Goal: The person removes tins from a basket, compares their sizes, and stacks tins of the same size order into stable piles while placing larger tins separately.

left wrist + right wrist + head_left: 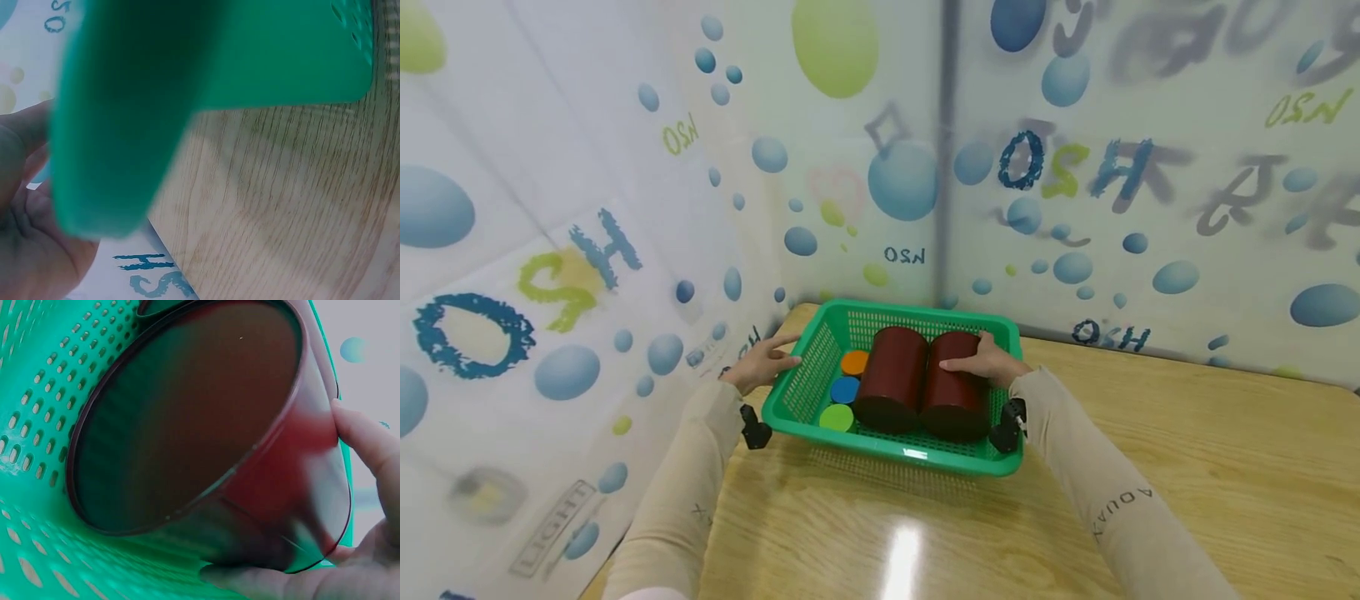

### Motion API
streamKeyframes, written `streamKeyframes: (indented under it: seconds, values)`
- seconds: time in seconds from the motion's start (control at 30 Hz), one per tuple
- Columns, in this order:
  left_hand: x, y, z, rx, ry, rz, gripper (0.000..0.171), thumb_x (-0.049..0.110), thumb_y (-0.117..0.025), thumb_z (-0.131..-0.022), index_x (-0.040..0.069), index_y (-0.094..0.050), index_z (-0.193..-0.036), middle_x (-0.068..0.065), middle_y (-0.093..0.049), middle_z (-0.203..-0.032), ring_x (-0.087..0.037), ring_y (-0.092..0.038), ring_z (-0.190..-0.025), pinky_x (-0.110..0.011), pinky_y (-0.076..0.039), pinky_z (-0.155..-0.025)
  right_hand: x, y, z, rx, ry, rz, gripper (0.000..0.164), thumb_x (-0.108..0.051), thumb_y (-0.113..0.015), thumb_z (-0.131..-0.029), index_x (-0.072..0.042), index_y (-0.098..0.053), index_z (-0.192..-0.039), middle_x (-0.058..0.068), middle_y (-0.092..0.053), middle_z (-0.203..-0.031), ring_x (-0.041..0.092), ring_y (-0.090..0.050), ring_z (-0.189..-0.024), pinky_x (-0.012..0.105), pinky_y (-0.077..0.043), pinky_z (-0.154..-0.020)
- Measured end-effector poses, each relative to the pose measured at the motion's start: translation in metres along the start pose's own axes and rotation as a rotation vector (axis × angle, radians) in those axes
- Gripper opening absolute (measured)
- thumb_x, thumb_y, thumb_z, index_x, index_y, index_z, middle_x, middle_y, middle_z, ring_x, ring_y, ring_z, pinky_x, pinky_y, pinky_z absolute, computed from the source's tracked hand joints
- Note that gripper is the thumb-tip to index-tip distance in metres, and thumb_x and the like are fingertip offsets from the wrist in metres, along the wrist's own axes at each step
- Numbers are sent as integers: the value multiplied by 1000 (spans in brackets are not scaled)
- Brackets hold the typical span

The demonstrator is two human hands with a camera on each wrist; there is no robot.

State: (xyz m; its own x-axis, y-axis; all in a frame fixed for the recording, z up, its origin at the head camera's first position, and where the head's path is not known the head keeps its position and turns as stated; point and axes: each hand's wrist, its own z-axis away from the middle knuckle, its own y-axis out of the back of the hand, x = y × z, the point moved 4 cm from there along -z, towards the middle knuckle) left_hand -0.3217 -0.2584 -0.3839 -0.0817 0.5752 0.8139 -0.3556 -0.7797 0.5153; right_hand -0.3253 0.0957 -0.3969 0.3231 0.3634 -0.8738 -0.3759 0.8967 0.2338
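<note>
A green plastic basket (891,454) holds two dark red cylindrical canisters lying side by side. My right hand (991,362) grips the right canister (957,400), thumb on its upper side and fingers around its far right side. In the right wrist view, that canister's round end (187,419) faces the camera, with the thumb and fingers of my right hand (369,531) spread across its wall. The left canister (891,379) lies against it. My left hand (762,364) is at the basket's left rim, fingers extended; the green rim (119,156) partly covers it in the left wrist view.
Orange (854,362), blue (845,390) and light green (837,418) round pieces sit in the basket's left side. Beneath is a wooden table (1150,433). Printed curtains (865,167) stand close behind and to the left.
</note>
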Motion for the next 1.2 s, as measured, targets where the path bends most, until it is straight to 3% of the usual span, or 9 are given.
streamKeyframes:
  seconds: [0.2, 0.4, 0.73, 0.93, 1.2]
  values:
    - [-6, -2, 5, 25, 30, -11, 57, 19, -47, -93, 13, -20, -143, -29, -33, -132, -40, -37, -117, -54, -37, -88, 6, -5, -1, -27, -44, 35, 101, -30, -63, -81, -1, 17, -136, 25, -23, -128, 40, -35, -114, 55, -36, -89]
    - [-4, -4, 3, 40, -11, -8, 56, 19, -48, -93, 11, -22, -142, -29, -36, -129, -40, -42, -113, -50, -42, -85, 8, -4, 2, -8, -60, 31, 101, -34, -64, -80, -2, 13, -136, 24, -25, -127, 40, -35, -112, 57, -35, -89]
    - [1, -6, 2, 45, -14, -14, 55, 19, -48, -93, 11, -23, -142, -29, -38, -127, -39, -45, -110, -48, -44, -84, 7, -3, 4, 10, -76, 43, 106, -35, -65, -79, -3, 19, -135, 24, -25, -126, 40, -39, -109, 55, -40, -85]
    - [2, -4, 2, 46, -17, -25, 56, 19, -48, -93, 10, -23, -142, -29, -39, -126, -38, -46, -109, -47, -44, -83, 1, -1, 7, 75, -31, 52, 103, -34, -68, -77, -7, 12, -136, 23, -28, -125, 40, -40, -108, 51, -44, -79]
    - [3, -2, 1, 52, -23, -41, 56, 19, -48, -93, 10, -22, -142, -29, -38, -128, -39, -45, -110, -50, -42, -85, -13, 0, 15, 171, 105, 38, 104, -28, -74, -72, -9, 3, -138, 23, -32, -124, 37, -43, -106, 45, -46, -79]
